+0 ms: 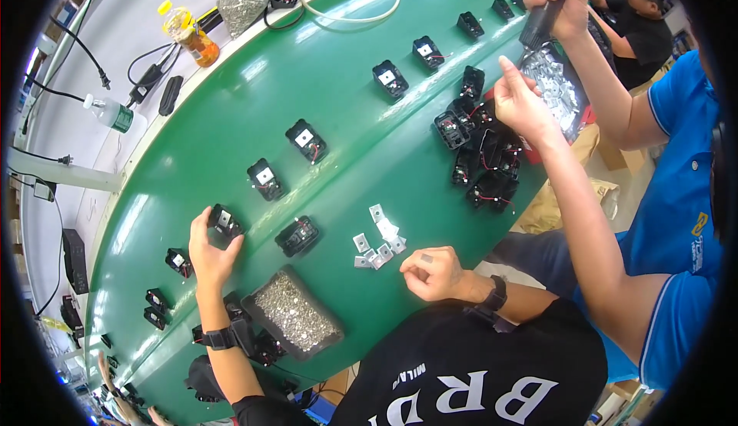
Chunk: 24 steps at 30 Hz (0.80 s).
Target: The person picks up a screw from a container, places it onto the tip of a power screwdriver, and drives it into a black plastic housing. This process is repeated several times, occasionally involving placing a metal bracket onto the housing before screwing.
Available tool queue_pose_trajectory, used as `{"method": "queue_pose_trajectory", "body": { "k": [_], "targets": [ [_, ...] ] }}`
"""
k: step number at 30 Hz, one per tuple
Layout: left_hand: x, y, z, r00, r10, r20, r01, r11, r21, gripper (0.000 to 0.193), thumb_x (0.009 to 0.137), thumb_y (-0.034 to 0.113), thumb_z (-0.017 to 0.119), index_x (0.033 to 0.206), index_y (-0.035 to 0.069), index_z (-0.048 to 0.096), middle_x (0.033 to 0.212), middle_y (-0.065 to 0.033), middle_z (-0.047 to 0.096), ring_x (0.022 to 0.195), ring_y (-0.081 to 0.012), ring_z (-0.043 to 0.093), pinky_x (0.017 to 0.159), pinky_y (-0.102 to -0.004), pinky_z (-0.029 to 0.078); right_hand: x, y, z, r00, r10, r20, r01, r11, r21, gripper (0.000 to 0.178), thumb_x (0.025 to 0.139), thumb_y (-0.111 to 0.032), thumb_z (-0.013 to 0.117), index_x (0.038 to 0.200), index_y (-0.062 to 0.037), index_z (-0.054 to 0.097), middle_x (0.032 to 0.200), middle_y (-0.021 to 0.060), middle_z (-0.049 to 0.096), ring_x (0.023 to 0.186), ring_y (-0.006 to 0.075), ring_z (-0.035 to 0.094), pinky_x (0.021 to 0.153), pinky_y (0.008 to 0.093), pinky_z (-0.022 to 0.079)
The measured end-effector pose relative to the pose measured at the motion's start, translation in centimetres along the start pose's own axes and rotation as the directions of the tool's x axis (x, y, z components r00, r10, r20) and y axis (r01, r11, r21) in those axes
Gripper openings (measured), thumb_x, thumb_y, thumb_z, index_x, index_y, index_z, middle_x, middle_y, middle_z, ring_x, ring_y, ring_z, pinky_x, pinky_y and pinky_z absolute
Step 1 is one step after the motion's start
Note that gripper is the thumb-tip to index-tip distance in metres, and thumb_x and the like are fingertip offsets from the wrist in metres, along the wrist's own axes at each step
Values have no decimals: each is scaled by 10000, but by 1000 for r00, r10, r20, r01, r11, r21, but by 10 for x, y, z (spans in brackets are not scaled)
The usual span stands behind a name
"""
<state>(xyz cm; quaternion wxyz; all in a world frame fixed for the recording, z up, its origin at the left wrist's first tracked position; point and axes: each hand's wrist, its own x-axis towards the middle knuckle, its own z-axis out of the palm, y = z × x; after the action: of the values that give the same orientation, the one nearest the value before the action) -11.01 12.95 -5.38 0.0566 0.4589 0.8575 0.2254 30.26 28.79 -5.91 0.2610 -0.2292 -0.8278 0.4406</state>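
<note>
My left hand [211, 255] has its thumb and fingers around a black plastic housing [225, 222] with a small pale plate inside, on the green table. My right hand [432, 272] is closed, its fingertips curled together beside a loose pile of small silvery square plates [384, 251]; whatever it may hold is hidden. Between the hands lies another black housing [297, 235], where I see no pale plate. Nearer me, a dark tray [298, 314] is full of tiny metal parts. More housings with pale plates, such as one housing [265, 179], stand in a row along the table.
Black housings with red wires [488, 153] are heaped at the right. Beside them, a co-worker's hands [530, 103] hold a black power screwdriver [543, 15] near a bag of silvery plates [552, 88]. Bottles, cables and a bag of screws [243, 7] line the far ledge.
</note>
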Motion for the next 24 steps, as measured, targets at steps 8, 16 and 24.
{"method": "queue_pose_trajectory", "body": {
  "k": [8,16,24],
  "targets": [
    [16,25,-1,962,44,-269,-37,999,30,728,648,207,878,1286,-16,606,1204,-196,671,1125,-328,653,1008,-405,496,3,4,-5,999,-2,38,4,999,-50,100,728,13,692,784,-65,667,600,1,621,459,118,585,457,262,461],
    [113,165,30,929,364,-72,-355,928,115,688,678,325,877,1268,65,636,1261,-164,674,1305,-354,561,1073,-489,418,1,4,-5,999,8,38,-7,1000,-31,121,711,25,686,787,-68,669,588,0,602,460,124,579,444,269,443],
    [149,226,105,942,321,97,-331,938,108,729,678,371,888,1271,32,630,1233,-141,690,1388,-338,488,1101,-540,358,4,3,-10,999,35,38,-36,999,27,120,714,18,670,792,-73,667,601,8,599,490,160,588,461,285,454]
  ]
}}
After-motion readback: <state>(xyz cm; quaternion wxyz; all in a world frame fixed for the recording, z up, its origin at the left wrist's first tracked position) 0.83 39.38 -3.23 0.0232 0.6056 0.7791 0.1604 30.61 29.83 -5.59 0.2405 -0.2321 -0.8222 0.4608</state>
